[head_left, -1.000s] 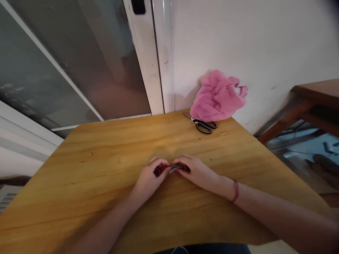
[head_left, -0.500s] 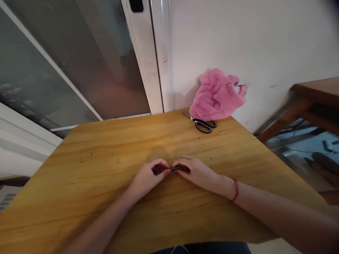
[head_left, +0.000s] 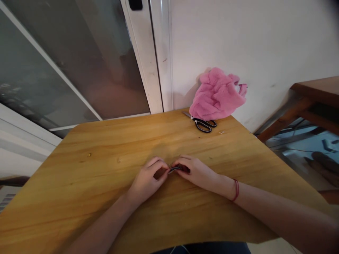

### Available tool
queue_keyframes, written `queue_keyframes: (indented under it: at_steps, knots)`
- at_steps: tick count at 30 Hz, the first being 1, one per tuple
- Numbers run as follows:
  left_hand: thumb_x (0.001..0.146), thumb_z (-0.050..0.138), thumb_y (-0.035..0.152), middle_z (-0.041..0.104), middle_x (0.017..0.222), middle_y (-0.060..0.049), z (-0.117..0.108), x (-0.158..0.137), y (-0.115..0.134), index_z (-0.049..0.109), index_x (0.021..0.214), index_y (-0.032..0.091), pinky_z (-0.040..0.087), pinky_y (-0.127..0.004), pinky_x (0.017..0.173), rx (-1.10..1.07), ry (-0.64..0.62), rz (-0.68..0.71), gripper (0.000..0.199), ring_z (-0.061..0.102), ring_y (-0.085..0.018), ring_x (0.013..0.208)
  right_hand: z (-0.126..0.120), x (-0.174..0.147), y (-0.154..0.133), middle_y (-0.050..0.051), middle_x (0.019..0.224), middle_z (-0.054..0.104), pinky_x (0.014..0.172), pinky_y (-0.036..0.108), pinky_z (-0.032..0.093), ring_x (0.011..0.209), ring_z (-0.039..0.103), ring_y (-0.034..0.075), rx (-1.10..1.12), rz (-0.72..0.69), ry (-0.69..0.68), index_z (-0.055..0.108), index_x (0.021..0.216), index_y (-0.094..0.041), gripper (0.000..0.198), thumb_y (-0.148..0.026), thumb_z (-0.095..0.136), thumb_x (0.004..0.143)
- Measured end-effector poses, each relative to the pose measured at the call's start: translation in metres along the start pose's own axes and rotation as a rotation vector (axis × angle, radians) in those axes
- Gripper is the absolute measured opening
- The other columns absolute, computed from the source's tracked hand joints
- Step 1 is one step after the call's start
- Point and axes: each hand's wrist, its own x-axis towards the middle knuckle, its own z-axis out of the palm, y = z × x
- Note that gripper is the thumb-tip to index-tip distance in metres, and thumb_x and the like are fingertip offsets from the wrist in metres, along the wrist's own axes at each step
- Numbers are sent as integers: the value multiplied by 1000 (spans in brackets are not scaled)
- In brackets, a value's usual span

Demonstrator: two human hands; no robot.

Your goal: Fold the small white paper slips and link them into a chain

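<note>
A small, thin dark piece [head_left: 174, 169] spans the short gap between my two hands, just above the table; its kind is too small to make out. My left hand [head_left: 149, 180] pinches its left end between thumb and fingertips. On the other side, my right hand [head_left: 194, 170] grips the right end, thumb below and fingers curled over the top. A red band circles my right wrist. Much of the piece is covered by my fingers.
Scissors with black handles [head_left: 203, 125] lie near the back right of the wooden table [head_left: 119, 141], partly under a bunched pink fluffy cloth [head_left: 218, 95] against the wall. A small yellowish bit [head_left: 89, 155] lies at left. Glass door panels stand behind.
The fingers of my left hand have shifted slightly on the dark piece, and a little more of its left end shows. My right hand stays in place.
</note>
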Motion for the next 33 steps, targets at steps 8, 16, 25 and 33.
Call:
queue_keyframes:
  at_steps: [8, 16, 25, 33]
  knots:
    - [80, 54, 16, 55, 75, 0, -4, 0, 2, 58, 78, 20, 43, -23, 64, 5, 129, 39, 6, 51, -12, 71, 0, -1, -1, 3, 86, 58, 67, 24, 45, 74, 54, 13, 6, -2, 12, 58, 93, -17, 17, -7, 54, 79]
    - [80, 55, 18, 54, 71, 1, -9, 1, 3, 57, 74, 19, 43, -23, 62, -140, 294, -81, 7, 52, -11, 67, 0, 0, -1, 3, 86, 59, 67, 23, 46, 73, 55, 12, 37, -2, 40, 58, 89, -17, 15, -6, 53, 80]
    - [78, 55, 16, 58, 72, 2, -5, 2, 0, 58, 74, 20, 42, -22, 60, 8, 208, -159, 6, 51, -10, 62, 2, -2, 3, 1, 82, 55, 65, 23, 44, 71, 52, 11, 18, 25, 32, 57, 88, -18, 13, -9, 56, 79]
    - [80, 56, 25, 58, 72, 2, 2, 1, -2, 59, 76, 21, 43, -21, 62, 1, 42, -157, 6, 55, -11, 67, 6, -3, 5, -2, 77, 51, 58, 21, 41, 62, 48, 9, 54, 128, 63, 46, 86, -19, 21, -9, 61, 74]
